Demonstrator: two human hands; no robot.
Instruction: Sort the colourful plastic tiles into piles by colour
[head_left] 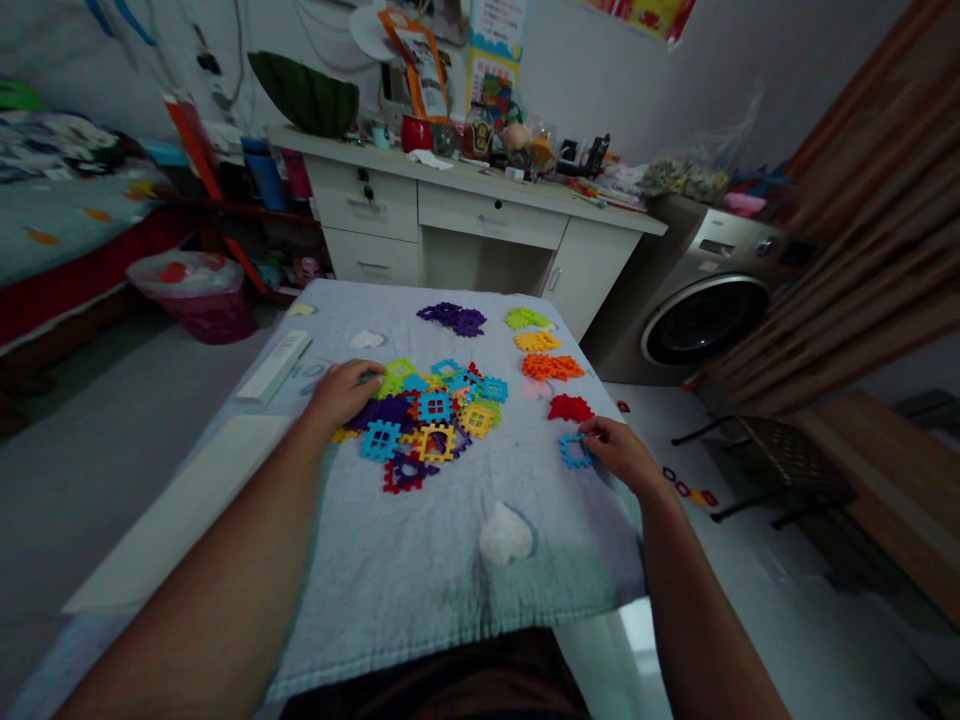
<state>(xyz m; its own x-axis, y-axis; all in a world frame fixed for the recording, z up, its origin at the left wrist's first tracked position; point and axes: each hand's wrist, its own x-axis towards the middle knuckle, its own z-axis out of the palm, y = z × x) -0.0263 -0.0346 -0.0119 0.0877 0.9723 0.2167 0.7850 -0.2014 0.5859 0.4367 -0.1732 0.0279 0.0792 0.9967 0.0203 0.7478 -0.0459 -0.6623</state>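
Note:
A mixed heap of colourful plastic interlocking tiles (pixel 424 415) lies in the middle of a pale blue towel (pixel 420 570). My left hand (pixel 343 392) rests on the heap's left edge, fingers curled over a green tile (pixel 395 376). My right hand (pixel 619 450) pinches a blue tile (pixel 574 451) lying on the towel at the right. Sorted groups lie beyond: purple tiles (pixel 454 318), green tiles (pixel 526 319), yellow tiles (pixel 535 341), orange tiles (pixel 552 367) and red tiles (pixel 569 408).
A white crumpled lump (pixel 505 534) lies on the towel near me. A white box (pixel 274 366) sits at the left edge. Behind stand a white desk (pixel 465 215), a washing machine (pixel 701 300), a bed (pixel 60 235) and a lined bin (pixel 196 292). Loose tiles (pixel 686 490) lie on the floor.

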